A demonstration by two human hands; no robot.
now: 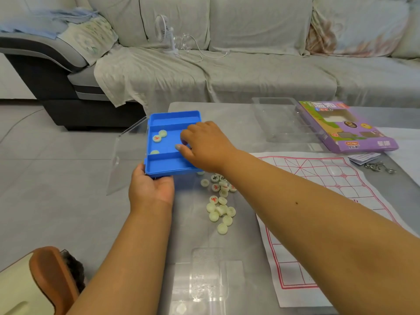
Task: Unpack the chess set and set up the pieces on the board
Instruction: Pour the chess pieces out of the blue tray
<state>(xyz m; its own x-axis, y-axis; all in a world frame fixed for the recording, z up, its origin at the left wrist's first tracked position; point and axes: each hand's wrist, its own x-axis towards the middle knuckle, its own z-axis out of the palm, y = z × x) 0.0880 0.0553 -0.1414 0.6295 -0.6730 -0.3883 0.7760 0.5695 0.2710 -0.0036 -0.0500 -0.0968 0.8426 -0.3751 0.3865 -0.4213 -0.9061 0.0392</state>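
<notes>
My left hand [151,188] grips the near edge of a blue plastic tray [167,163], holding it tilted above the glass table. Three pale round chess pieces [157,138] lie in its middle compartment. My right hand [204,145] reaches into the tray's right side with curled fingers; what it holds, if anything, is hidden. A pile of several pale pieces [220,201] with red and black characters lies on the table below the tray. The paper board [318,176] with red lines is spread to the right, partly under my right forearm.
A purple game box [347,128] and a clear plastic lid [284,119] sit at the table's far right. Metal puzzle rings [378,168] lie by the board. A clear blister insert [209,276] lies near me. A sofa with a small fan [164,32] stands behind.
</notes>
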